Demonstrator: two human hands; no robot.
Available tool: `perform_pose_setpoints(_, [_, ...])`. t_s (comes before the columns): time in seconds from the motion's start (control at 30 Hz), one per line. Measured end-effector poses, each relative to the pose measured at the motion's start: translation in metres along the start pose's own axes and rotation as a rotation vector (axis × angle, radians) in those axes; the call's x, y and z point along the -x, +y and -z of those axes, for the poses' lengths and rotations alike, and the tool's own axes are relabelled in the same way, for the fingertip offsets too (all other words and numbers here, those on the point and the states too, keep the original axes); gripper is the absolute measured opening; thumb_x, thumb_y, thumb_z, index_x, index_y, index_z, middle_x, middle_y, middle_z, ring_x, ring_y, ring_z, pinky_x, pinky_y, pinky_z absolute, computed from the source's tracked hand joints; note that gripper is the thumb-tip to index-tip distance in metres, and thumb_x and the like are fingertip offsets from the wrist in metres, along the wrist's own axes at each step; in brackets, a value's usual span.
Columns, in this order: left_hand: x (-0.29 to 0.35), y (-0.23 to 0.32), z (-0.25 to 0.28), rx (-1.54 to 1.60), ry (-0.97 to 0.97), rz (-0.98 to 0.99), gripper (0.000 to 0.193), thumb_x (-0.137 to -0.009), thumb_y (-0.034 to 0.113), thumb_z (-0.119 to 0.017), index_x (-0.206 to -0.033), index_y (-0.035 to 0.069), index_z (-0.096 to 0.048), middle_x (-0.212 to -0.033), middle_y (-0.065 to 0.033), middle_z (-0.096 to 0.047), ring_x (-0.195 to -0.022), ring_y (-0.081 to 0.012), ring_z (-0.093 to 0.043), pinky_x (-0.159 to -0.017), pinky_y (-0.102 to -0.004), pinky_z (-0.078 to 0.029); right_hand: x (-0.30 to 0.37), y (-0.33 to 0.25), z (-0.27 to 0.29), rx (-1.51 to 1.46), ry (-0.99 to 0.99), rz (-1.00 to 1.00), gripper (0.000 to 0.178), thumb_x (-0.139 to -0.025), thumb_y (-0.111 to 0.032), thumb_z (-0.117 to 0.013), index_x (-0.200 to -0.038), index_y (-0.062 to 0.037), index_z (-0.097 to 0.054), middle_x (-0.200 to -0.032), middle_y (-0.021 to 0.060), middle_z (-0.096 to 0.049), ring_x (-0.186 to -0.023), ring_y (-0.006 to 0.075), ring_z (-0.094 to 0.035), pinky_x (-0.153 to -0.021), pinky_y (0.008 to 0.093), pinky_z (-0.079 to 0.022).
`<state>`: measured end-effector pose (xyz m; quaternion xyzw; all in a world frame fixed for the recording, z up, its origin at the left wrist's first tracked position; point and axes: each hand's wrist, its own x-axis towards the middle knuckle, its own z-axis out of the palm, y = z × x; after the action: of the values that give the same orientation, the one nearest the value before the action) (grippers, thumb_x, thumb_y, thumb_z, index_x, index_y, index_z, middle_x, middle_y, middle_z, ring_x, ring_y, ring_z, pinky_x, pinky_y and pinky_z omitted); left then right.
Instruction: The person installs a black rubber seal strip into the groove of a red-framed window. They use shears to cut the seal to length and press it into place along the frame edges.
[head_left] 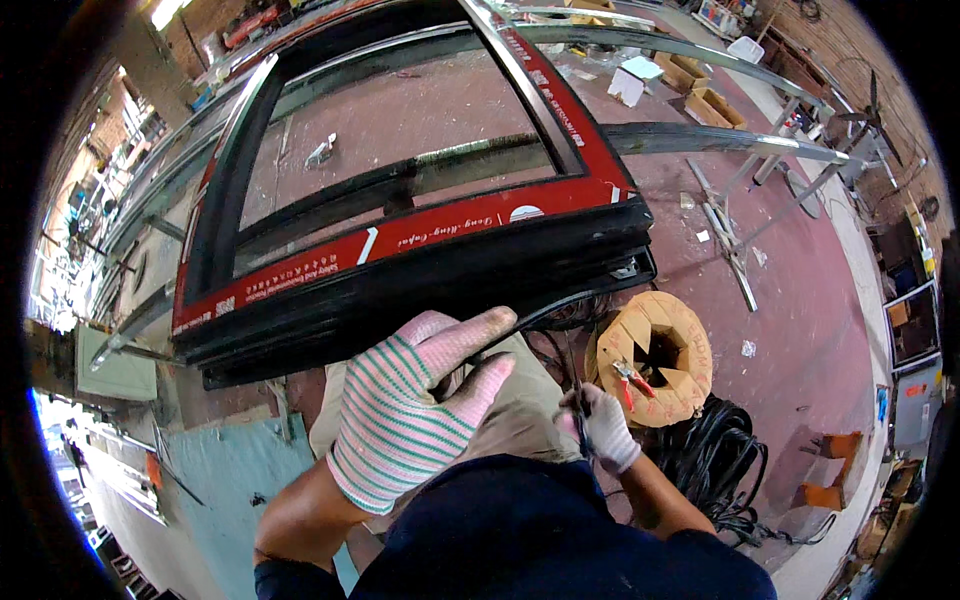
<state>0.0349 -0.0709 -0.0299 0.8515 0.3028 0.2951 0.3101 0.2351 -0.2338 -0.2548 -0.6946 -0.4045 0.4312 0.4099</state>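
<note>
A stack of window frames (430, 228), black with red printed film on top, lies in front of me. Along its near side runs a thin black rubber strip (566, 300). My left hand (415, 400), in a pink glove with green stripes, is at the near edge; its thumb and forefinger close around the strip. Lower and to the right, my right hand (603, 428), also gloved, is closed around a hanging length of the strip. The palm side of both hands is hidden.
Right of my knees stands a cardboard-wrapped roll (690, 365) with red-handled pliers (632, 378) on it. Black strip lies coiled (715, 460) on the floor behind it. Metal rails (725, 137) of a stand extend to the right. Open cardboard boxes (714, 107) sit farther off.
</note>
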Motion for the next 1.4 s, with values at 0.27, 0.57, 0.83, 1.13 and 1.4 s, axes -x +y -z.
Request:
perform_pose_setpoints(0.27, [-0.003,-0.002,-0.013,-0.068,0.052,-0.109,0.027,-0.078,0.006,-0.078,-0.105,0.006,-0.074,-0.082,-0.0087,-0.068,-0.064,-0.0183,-0.064,-0.056,-0.0267,-0.051,0.017,-0.074,0.023,-0.036,-0.343,0.267,0.054,-0.089,-0.054,-0.063,-0.096,-0.0012,-0.063,-0.075,0.0157,-0.065,-0.073,0.0353,-0.066,-0.066,0.0365,-0.049])
perform_pose_setpoints(0.57, [-0.003,-0.005,-0.020,-0.072,0.079,-0.083,0.023,-0.078,0.006,-0.078,-0.101,0.006,-0.074,-0.086,-0.0095,-0.068,-0.068,-0.0202,-0.067,-0.057,-0.0286,-0.054,0.004,-0.115,0.059,-0.002,-0.380,0.196,0.060,-0.085,-0.063,-0.065,-0.086,-0.0026,-0.063,-0.064,0.0100,-0.060,-0.057,0.0229,-0.059,-0.057,0.0330,-0.047])
perform_pose_setpoints(0.83, [-0.002,-0.004,-0.020,-0.102,0.068,-0.085,0.023,-0.078,0.007,-0.078,-0.101,0.007,-0.074,-0.089,-0.0081,-0.066,-0.070,-0.0186,-0.067,-0.059,-0.0279,-0.055,0.003,-0.119,0.062,-0.006,-0.386,0.176,0.063,-0.083,-0.065,-0.066,-0.088,-0.0022,-0.063,-0.065,0.0103,-0.062,-0.058,0.0219,-0.061,-0.058,0.0321,-0.048])
perform_pose_setpoints(1.13, [-0.001,-0.003,-0.020,-0.084,0.051,-0.050,0.024,-0.078,0.007,-0.079,-0.102,0.009,-0.075,-0.090,-0.0071,-0.067,-0.070,-0.0171,-0.068,-0.061,-0.0267,-0.056,0.003,-0.118,0.061,0.025,-0.424,0.151,0.065,-0.081,-0.067,-0.067,-0.090,-0.0027,-0.064,-0.063,0.0117,-0.062,-0.055,0.0241,-0.061,-0.056,0.0330,-0.047])
perform_pose_setpoints(1.4, [0.000,-0.005,-0.023,-0.068,0.057,-0.043,0.023,-0.078,0.008,-0.079,-0.101,0.009,-0.075,-0.089,-0.0062,-0.067,-0.070,-0.0161,-0.068,-0.061,-0.0262,-0.056,0.002,-0.109,0.058,0.061,-0.368,0.209,0.061,-0.079,-0.064,-0.071,-0.084,-0.0033,-0.063,-0.060,0.0094,-0.060,-0.051,0.0224,-0.058,-0.051,0.0335,-0.045])
